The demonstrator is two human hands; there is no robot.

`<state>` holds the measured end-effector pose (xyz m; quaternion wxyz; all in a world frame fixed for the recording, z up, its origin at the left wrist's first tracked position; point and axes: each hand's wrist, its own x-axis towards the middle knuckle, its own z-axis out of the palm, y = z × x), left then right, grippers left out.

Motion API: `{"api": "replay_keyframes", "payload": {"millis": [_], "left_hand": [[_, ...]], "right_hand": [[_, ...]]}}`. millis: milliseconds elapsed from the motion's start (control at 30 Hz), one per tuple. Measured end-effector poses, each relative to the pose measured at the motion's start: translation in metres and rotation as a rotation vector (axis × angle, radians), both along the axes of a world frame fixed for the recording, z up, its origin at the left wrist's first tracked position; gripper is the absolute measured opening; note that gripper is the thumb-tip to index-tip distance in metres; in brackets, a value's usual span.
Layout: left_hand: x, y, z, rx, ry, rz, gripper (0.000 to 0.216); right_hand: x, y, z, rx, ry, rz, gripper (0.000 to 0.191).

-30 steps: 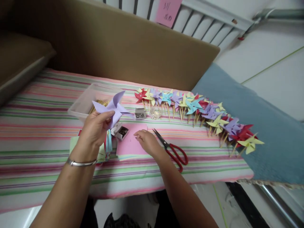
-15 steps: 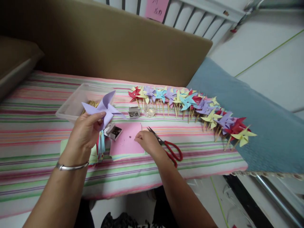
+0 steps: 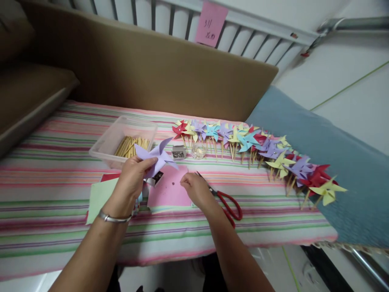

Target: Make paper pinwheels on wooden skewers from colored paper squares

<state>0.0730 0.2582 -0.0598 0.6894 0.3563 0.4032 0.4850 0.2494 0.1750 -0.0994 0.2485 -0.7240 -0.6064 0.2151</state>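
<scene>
My left hand (image 3: pixel 133 175) pinches a folded lilac paper pinwheel (image 3: pixel 156 156) and holds it up over the striped cloth. My right hand (image 3: pixel 196 188) rests on a pink paper square (image 3: pixel 168 193), fingertips pressed together near a small pin (image 3: pixel 173 183) lying on the sheet; whether they hold anything is too small to tell. Red-handled scissors (image 3: pixel 226 202) lie just right of that hand. A small open box of pins (image 3: pixel 157 177) shows under the pinwheel.
A clear plastic tub (image 3: pixel 113 140) with wooden sticks (image 3: pixel 133 146) stands at the back left. A long row of finished pinwheels (image 3: pixel 258 148) curves to the right. A second pin box (image 3: pixel 178 152), a small glass dish (image 3: pixel 198 151) and green paper (image 3: pixel 100 194) lie nearby.
My left hand has brought the lilac pinwheel lower and rightward, closer to my right hand. My right hand stayed on the pink sheet, and the view shifted.
</scene>
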Motion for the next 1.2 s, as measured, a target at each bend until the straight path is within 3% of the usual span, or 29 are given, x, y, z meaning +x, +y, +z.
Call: {"api": "replay_keyframes", "payload": {"millis": [167,233,533,1200], "left_hand": [[0.011,-0.007,-0.002,0.007,0.08,-0.029,0.02],[0.019,-0.011,-0.003,0.024,0.108,-0.038,0.018],[0.045,-0.026,-0.017,0.016,0.066,-0.155,0.026],[0.044,-0.028,-0.019,0.025,0.104,-0.152,0.022]], "right_hand": [[0.002,-0.007,0.035,0.477,0.382,-0.101,0.007],[-0.004,-0.009,0.041,0.555,0.443,-0.07,0.007],[-0.015,-0.005,0.022,0.443,0.511,-0.097,0.007],[-0.01,-0.001,0.015,0.409,0.556,-0.141,0.006]]}}
